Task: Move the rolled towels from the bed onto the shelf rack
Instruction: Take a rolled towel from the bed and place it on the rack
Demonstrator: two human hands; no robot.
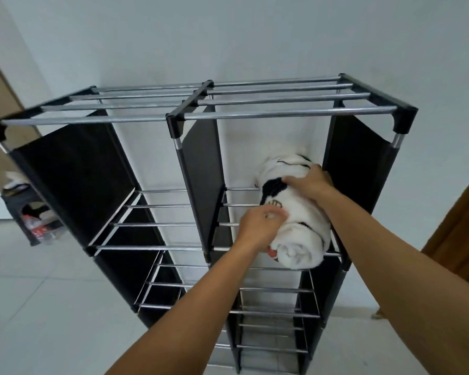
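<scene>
Against the pale grey wall stands the black shelf rack with silver metal rods and black fabric side panels point(192, 109), and both my bare arms reach into its upper right compartment. On the rods of that compartment lies the rolled white fluffy towel with black markings point(298, 234), its length running from the back wall toward me, its coiled end facing out over the front rod. It sits toward the right side of the compartment, close to the right fabric panel.

My right hand point(307, 182) rests on top of the roll near its far half, fingers curled down over a black patch of the pile and closed on the towel. My left hand point(257, 228) is at the roll's left flank near the front end, fingers bent and pinched into the fabric, so it too grips the towel. A small red mark shows on the towel just below my left hand.

The upper left compartment holds nothing that I can see, and the lower tiers show only bare rods. At the far left, beyond the rack, hangs a dark grey fabric organiser with items in its pockets point(35, 212); what they are is too blurred to tell. At the far right edge is a brown wooden surface point(460, 234). Light grey floor tiles point(38, 307) lie beneath.
</scene>
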